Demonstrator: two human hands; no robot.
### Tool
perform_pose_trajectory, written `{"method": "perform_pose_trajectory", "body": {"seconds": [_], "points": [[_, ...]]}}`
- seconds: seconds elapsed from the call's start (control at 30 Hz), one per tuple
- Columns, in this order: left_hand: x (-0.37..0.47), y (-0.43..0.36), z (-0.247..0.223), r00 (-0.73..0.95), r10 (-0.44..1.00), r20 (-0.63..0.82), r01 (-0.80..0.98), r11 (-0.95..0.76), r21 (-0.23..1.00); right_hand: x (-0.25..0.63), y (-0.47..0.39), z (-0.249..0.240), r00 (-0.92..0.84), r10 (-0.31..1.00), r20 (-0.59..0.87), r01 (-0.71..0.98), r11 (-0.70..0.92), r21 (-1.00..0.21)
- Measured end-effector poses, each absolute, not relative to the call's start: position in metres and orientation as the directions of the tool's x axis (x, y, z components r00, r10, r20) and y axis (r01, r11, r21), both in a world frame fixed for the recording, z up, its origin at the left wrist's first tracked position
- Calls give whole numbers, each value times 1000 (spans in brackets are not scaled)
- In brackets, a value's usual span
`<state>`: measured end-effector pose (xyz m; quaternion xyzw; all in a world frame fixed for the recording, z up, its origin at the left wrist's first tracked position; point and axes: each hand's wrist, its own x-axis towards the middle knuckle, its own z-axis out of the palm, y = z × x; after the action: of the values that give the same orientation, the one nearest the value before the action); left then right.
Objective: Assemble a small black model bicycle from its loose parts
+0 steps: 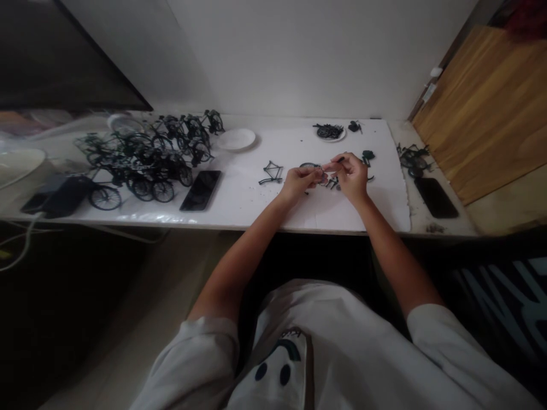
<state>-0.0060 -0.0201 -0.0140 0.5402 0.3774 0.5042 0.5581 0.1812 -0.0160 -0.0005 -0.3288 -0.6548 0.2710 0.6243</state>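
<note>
Both hands meet above the white board (273, 213). My left hand (299, 183) is closed in a pinch; whatever lies between its fingertips is too small to make out. Close beside it, my right hand (351, 175) pinches a small black part (341, 160), its fingertips almost touching those of the left. A small wheel (309, 165) shows just behind the left fingers. Loose dark pieces (332, 182) lie under the hands, partly hidden. Left of the hands rests a dark miniature bicycle frame (272, 172).
Several miniature bicycles (145, 162) crowd the left side, near a phone (200, 191) and a white plate (236, 139). Behind the hands, a dish holds black parts (330, 131). Another phone (436, 197) and more dark parts (413, 159) lie at the right.
</note>
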Motion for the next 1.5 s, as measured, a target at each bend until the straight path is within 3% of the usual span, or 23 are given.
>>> {"method": "perform_pose_trajectory", "body": {"seconds": [1.5], "points": [[-6, -21, -14, 195, 976, 98, -177, -63, 982, 180, -16, -2, -24, 779, 626, 60, 626, -777]]}}
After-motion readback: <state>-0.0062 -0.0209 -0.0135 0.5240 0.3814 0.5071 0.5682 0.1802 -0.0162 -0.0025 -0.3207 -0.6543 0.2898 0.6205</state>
